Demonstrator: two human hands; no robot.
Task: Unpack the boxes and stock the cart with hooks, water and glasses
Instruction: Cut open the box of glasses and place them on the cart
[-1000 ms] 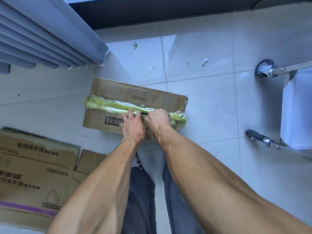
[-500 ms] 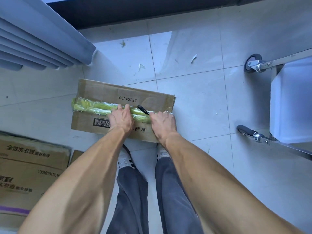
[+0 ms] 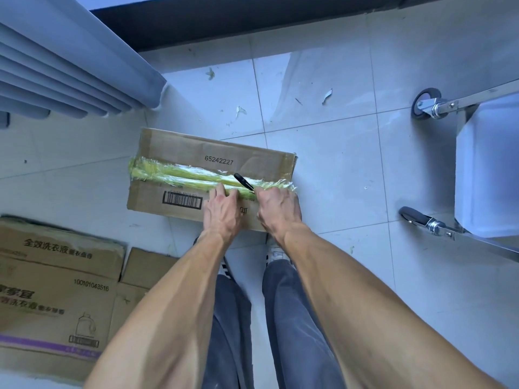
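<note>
A brown box (image 3: 207,175) is lying on the floor (image 3: 337,169), with green tape (image 3: 174,175) along its top. The right hand (image 3: 279,209) is gripping a black tool (image 3: 243,181) at the tape (its tip is hidden). The left hand (image 3: 223,211) is pressing flat on the box. A cart (image 3: 477,169) is standing nearby, to the right.

Head view, seemingly steeply downward, close
</note>
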